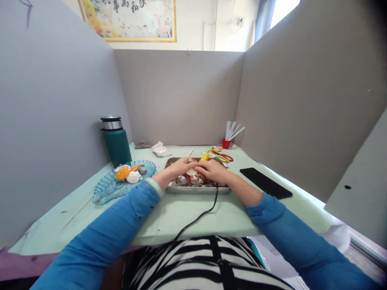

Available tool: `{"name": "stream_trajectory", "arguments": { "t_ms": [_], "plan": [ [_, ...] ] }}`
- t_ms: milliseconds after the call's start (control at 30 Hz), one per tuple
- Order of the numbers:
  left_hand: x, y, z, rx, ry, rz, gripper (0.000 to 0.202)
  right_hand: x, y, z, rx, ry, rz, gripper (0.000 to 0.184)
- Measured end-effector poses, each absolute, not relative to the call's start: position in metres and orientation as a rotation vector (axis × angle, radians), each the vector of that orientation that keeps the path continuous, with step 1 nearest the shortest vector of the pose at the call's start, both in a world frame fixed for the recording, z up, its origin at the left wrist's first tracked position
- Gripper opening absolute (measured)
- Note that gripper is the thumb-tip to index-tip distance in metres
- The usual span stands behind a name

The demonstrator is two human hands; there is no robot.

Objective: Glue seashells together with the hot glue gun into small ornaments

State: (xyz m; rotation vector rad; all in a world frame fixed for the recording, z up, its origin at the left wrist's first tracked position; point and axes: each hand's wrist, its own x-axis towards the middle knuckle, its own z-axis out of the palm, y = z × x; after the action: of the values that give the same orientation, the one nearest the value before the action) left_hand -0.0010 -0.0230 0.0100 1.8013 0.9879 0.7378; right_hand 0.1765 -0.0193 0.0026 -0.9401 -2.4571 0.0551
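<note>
My left hand [177, 168] and my right hand [214, 170] meet over a metal tray [199, 189] filled with several shells. Between the fingertips of both hands sits a pale round shell [191, 172], pinched by my left hand. My right hand is closed round a yellow tool [204, 157] whose black cord [199, 217] runs back toward my body; it looks like a glue gun, with its tip by the shell.
A blue glass dish [111, 188] with orange and white shells lies at the left, a green flask [116, 141] behind it. A black phone [266, 182] lies at the right. Scissors [223, 156], a red cup of sticks [226, 141] and crumpled tissue [160, 149] stand at the back.
</note>
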Motion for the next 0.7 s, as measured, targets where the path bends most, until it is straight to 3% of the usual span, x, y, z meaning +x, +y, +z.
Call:
{"name": "stream_trajectory", "arguments": {
  "t_ms": [700],
  "plan": [
    [0.0001, -0.0211, 0.0096, 1.732, 0.921, 0.768, 0.033, 0.1758, -0.0222, 0.0046, -0.936, -2.445, 0.096, 0.033]
  ]
}}
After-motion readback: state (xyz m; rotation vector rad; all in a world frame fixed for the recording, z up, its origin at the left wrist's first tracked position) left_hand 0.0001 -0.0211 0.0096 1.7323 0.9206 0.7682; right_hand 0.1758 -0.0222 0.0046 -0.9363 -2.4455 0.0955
